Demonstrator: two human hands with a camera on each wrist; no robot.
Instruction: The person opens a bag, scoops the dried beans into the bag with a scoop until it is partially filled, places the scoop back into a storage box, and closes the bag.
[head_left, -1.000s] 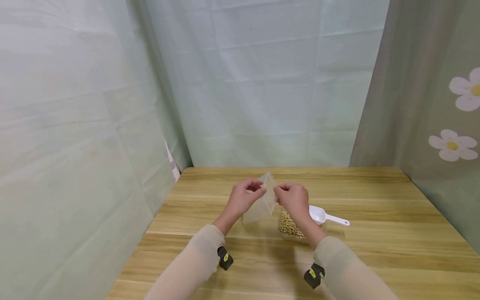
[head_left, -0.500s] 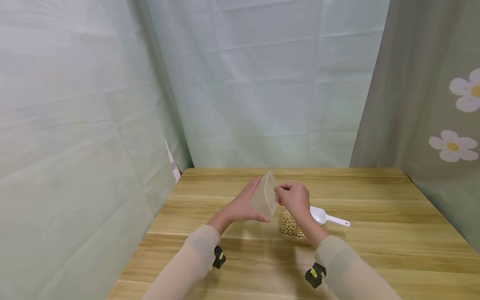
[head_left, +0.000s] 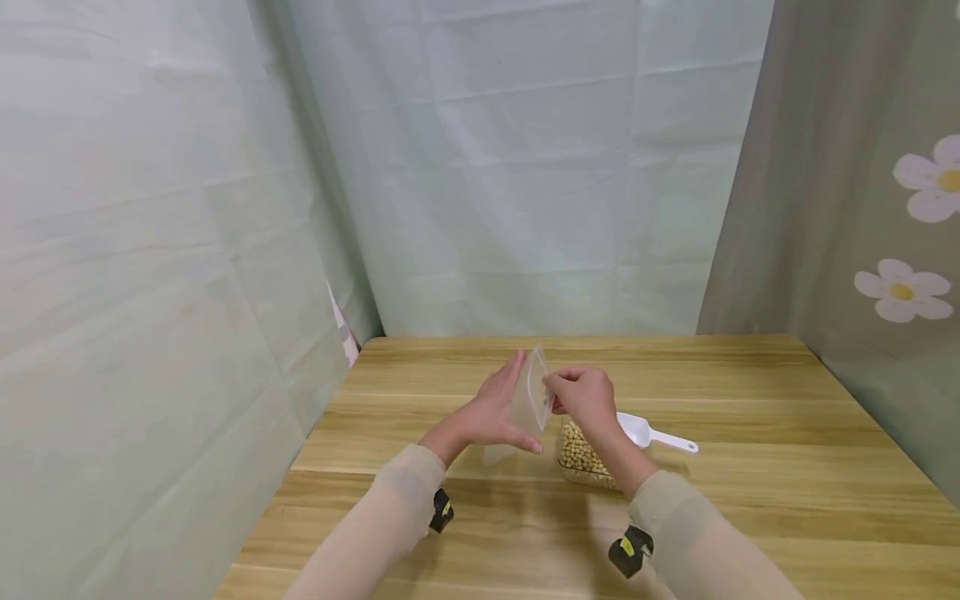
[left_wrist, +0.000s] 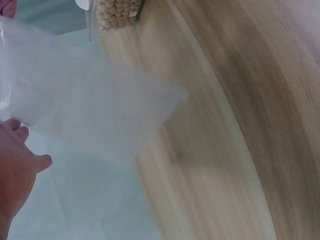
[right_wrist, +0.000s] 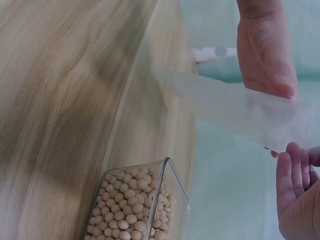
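Pinching the mouth edge of a translucent bag (head_left: 527, 408) with your right hand (head_left: 588, 396), you span its width with your left hand (head_left: 491, 414), which is wide, fingers straight along the far side and thumb out on the near side. The bag is between your hands, over the middle of the table, with its mouth toward the right and a white line along it. You cannot tell from these views whether its lower end touches the wood.

Just right of the bag, under your right wrist, stands a clear container (head_left: 591, 479) of round, pale beans (right_wrist: 127, 202). A white scoop (head_left: 637, 431) has its bowl at the container, partly hidden by your wrist.

Your left wrist view gives the bag's long body and pointed corner, which the head view mostly hides; your right wrist view shows the container's squared rim and your left palm behind the bag. Only the head view shows the scoop's handle, pointing right.

The table (head_left: 750, 508) is striped, light-brown wood. Pale green curtains (head_left: 540, 183) hang left and far; a grey curtain (head_left: 817, 200) with white flowers (head_left: 902, 291) hangs right. Yellow marks on your black wrist devices (head_left: 631, 551) are too small to read.
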